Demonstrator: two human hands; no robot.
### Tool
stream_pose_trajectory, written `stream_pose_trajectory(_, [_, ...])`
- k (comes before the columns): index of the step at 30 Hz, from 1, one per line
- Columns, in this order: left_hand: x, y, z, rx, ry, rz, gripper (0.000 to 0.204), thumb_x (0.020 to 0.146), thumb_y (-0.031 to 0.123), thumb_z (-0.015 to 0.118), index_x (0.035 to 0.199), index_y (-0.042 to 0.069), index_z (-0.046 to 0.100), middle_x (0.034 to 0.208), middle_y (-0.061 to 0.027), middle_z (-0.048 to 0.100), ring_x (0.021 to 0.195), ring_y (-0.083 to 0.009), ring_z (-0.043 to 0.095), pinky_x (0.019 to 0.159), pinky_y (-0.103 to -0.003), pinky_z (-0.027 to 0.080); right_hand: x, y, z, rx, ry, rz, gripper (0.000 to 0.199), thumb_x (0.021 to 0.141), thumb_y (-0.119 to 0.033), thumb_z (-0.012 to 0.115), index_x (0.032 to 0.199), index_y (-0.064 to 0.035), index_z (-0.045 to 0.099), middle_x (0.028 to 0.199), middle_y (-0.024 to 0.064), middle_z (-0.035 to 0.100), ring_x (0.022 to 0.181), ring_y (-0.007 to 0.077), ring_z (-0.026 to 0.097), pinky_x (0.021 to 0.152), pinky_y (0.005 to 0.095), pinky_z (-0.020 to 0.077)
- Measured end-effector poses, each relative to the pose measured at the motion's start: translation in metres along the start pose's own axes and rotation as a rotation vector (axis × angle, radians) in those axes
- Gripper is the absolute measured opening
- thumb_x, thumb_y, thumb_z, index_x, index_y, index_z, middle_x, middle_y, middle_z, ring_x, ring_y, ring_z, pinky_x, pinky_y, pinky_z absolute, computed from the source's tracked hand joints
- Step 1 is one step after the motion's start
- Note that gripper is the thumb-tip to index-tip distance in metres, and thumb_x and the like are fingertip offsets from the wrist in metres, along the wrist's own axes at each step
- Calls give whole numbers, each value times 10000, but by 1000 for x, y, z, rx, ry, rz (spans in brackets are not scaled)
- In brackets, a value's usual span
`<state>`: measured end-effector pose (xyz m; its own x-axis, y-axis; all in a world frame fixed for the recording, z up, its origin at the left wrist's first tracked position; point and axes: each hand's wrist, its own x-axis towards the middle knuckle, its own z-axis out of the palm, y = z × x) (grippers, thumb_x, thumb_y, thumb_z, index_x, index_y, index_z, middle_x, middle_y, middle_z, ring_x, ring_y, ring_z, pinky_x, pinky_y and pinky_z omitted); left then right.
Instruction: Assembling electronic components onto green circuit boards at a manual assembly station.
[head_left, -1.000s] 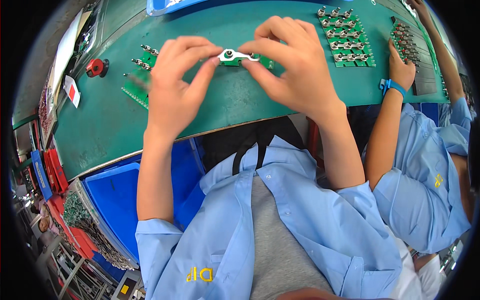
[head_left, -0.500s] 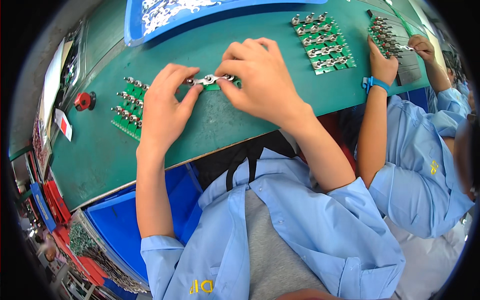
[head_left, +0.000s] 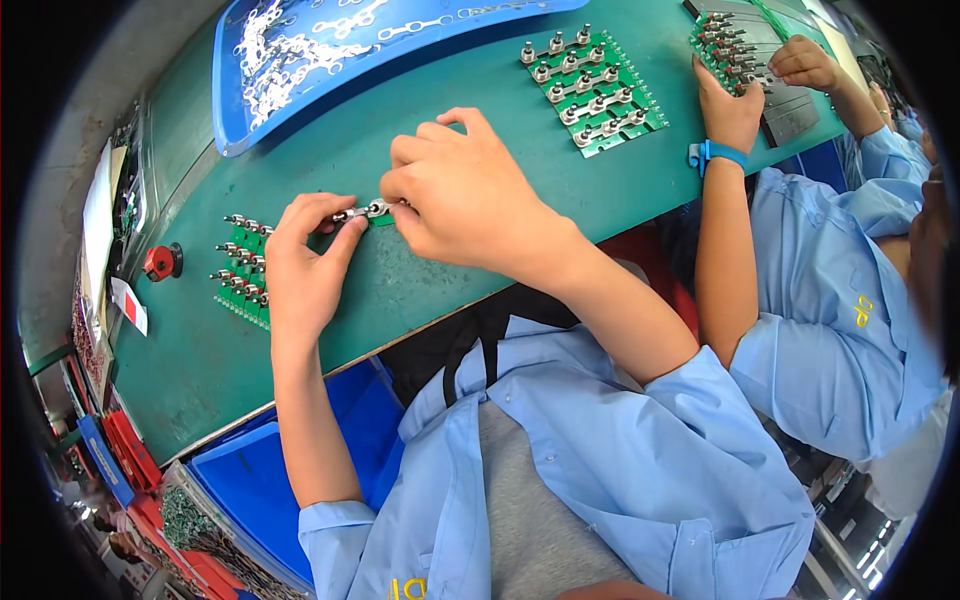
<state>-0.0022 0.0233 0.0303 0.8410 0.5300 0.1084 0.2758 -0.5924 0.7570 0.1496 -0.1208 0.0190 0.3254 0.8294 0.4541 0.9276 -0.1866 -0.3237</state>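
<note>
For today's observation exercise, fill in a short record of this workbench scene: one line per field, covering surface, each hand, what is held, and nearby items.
Surface: green bench mat
Left hand: pinches one end of the small metal-and-green part
Right hand: closed over the part's other end
Beside left hand: green circuit board with metal components
Far side: blue tray of metal pieces
Far right: second green board
Co-worker: hands at another board

Both forearms come up from the lower edge, bare below rolled blue sleeves. L hand sits palm-down, fingers curled, thumb & index pinched at the tips. R hand arches over just beside it, knuckles up, fingertips tucked under & meeting the L fingertips; wrist bent inward.
</note>
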Motion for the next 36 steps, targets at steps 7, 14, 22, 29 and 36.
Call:
stream_pose_trajectory(7, [-7,0,3,121,-4,49,141,860,6,762,1000,-11,750,1020,-82,695,968,-230,612,872,-323,512,4,8,2,11,-12,-73,58,820,-133,713,777,-132,752,854,11,601,845,210,579,996,433,437])
stream_pose_trajectory(14, [-5,3,11,84,8,226,113,854,-3,749,965,-2,725,1022,-83,684,945,-232,591,851,-334,497,5,15,3,55,-68,-112,60,826,-125,714,779,-131,751,871,10,604,844,209,582,977,412,448])
stream_pose_trajectory(22, [-3,-2,12,41,6,165,69,870,6,730,938,4,716,1009,-86,676,942,-226,580,854,-337,481,-1,23,1,210,-12,-81,82,863,-152,717,939,-132,744,936,16,636,868,218,582,1003,378,425])
stream_pose_trajectory(29, [-3,-8,5,-47,-51,114,38,893,-6,719,921,-17,695,1037,-84,667,944,-213,570,858,-305,467,-9,35,-3,294,-121,-19,143,877,-162,719,1016,-131,729,977,12,650,900,221,584,1008,375,413])
stream_pose_trajectory(36, [-2,-19,9,-16,-34,162,68,900,27,730,957,-5,752,1025,-76,665,955,-212,561,852,-298,462,-15,42,6,303,-23,-81,120,874,-134,713,992,-120,732,985,5,649,915,208,582,1001,370,406])
